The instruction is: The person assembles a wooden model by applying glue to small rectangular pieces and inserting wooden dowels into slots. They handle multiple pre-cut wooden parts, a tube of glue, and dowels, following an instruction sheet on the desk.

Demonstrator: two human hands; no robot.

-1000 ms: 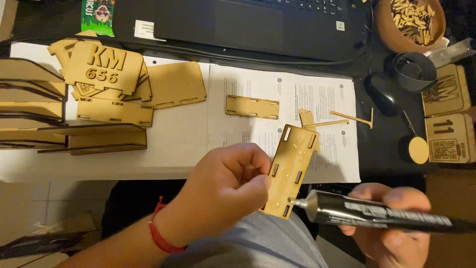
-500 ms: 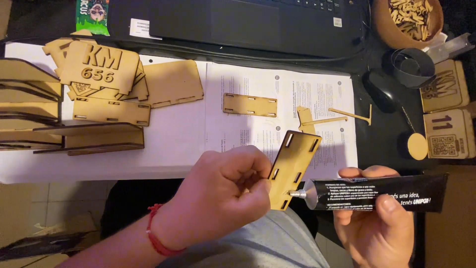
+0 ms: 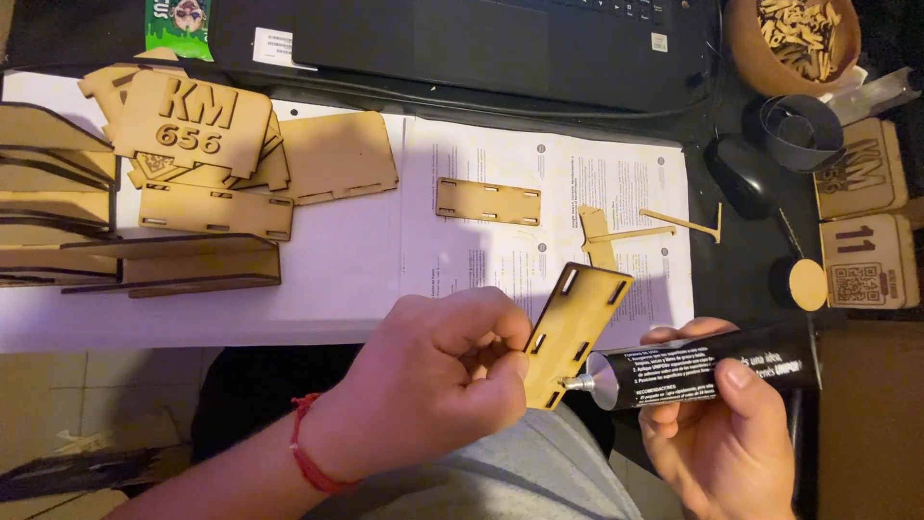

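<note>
Left hand, fingers clamped on slotted tan wooden panel, holds it below worktop's near edge. Right hand, fingers clamped on black glue tube, has brought nozzle up to panel's lower edge: gluing apparently starting.

A slotted wooden panel stands tilted, its lower edge touching the black glue tube's metal nozzle.

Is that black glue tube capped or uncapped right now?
Uncapped. The black tube, held in the right hand, shows a bare metal nozzle touching the slotted wooden panel in the left hand.
</note>
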